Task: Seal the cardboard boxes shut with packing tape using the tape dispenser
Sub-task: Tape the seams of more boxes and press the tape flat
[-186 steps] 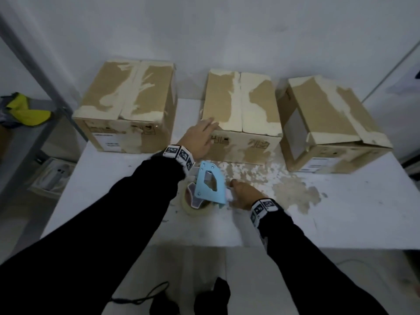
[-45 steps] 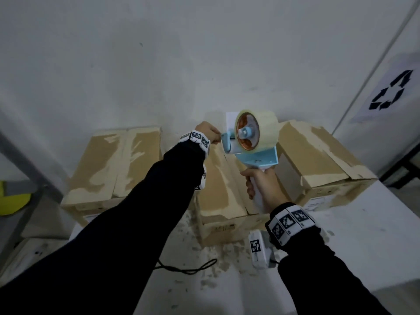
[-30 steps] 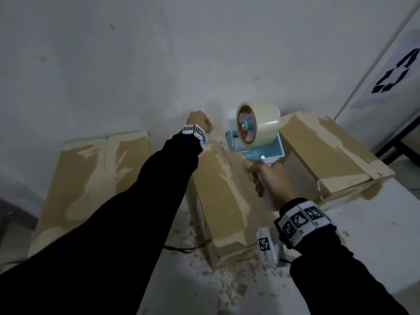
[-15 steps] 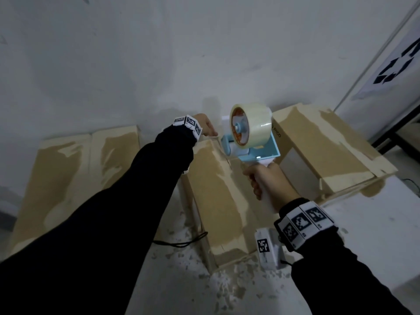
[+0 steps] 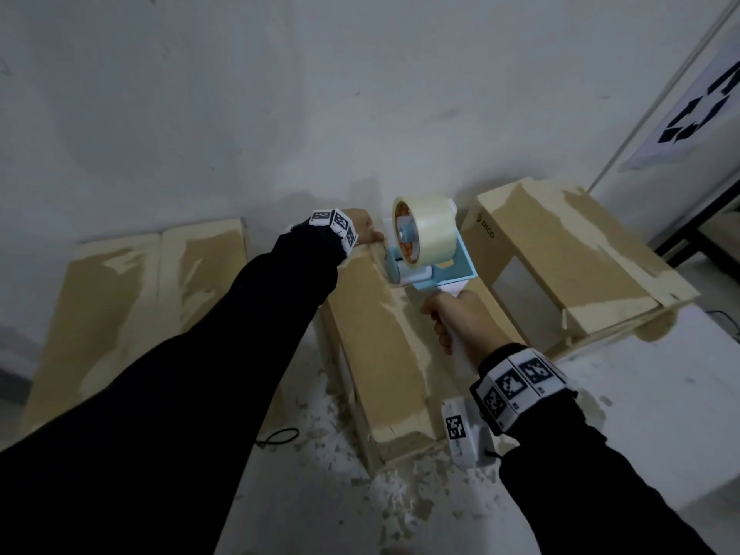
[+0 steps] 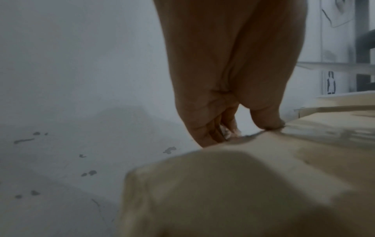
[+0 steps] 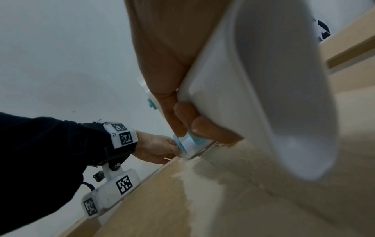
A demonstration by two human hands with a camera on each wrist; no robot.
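Observation:
Three worn cardboard boxes stand along the wall. On the middle box (image 5: 376, 346) my right hand (image 5: 456, 318) grips the white handle of the blue tape dispenser (image 5: 440, 270), whose mouth sits at the far end of the top seam. The tape roll (image 5: 428, 230) stands upright on it. My left hand (image 5: 366, 234) is at the box's far edge, just left of the dispenser mouth. In the left wrist view its thumb lies on the top and the fingers (image 6: 211, 133) reach down behind, pinching the tape end there; the clear tape barely shows. The right wrist view shows my right hand (image 7: 182, 120) on the handle (image 7: 263, 96).
The left box (image 5: 132, 298) and the right box (image 5: 560, 254) flank the middle one closely. The white wall rises right behind all three. Paper scraps (image 5: 340, 454) and a thin black cable (image 5: 280, 436) lie on the white table (image 5: 660, 394) in front.
The dispenser, which lay on the table six seconds ago, has come down from mid-air onto the middle box's far end. My left hand has dropped with the tape end to the far edge.

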